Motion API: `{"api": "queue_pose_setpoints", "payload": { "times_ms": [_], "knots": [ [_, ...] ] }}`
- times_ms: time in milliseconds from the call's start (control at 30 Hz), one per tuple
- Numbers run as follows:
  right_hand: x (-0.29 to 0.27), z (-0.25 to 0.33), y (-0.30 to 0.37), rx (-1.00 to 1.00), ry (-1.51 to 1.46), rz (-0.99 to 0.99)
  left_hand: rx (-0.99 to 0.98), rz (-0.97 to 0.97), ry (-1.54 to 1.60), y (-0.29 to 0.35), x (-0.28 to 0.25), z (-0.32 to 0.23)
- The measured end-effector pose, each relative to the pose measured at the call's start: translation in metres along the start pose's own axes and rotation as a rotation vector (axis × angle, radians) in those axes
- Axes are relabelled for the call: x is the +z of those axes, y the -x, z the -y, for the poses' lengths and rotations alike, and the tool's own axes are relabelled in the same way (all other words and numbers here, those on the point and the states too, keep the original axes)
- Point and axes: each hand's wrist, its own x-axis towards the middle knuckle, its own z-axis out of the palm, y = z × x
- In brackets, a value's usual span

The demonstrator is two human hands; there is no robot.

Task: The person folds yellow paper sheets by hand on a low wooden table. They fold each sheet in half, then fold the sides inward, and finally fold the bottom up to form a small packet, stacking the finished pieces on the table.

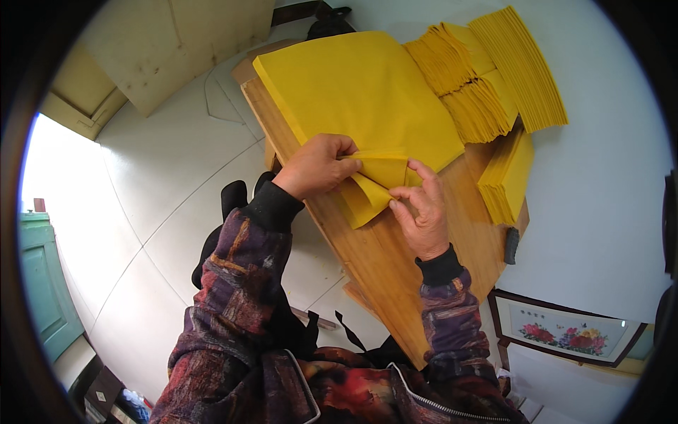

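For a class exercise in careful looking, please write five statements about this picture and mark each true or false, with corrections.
1. The left hand and right hand both hold the folded yellow sheet. True.
2. The table's top is painted blue. False: the table has a bare, wood-brown top.
3. A framed flower picture is at the lower right of the view. True.
4. The sleeves end in white cuffs. False: the cuffs are black.
5. The small dark object is between the left hand's fingers. False: the small dark object lies by the table's right edge.
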Motion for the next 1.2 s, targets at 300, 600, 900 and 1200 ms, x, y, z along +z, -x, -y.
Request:
{"api": "queue_pose_setpoints", "payload": {
  "times_ms": [300,600,900,1200],
  "knots": [
    [0.005,0.004,-0.002,-0.102,0.208,-0.058,-0.009,0.037,-0.048,-0.001,-0.002,0.000],
    [0.008,-0.005,-0.002,0.093,-0.159,-0.072,-0.022,0.043,-0.012,0.001,-0.001,-0.003],
    [0.003,-0.022,-0.014,0.248,-0.444,0.091,0.003,0.069,-0.063,-0.001,-0.004,-0.001],
    [0.006,-0.026,-0.014,0.277,-0.497,0.077,0.043,0.170,0.025,0.001,-0.009,0.001]
  ]
}}
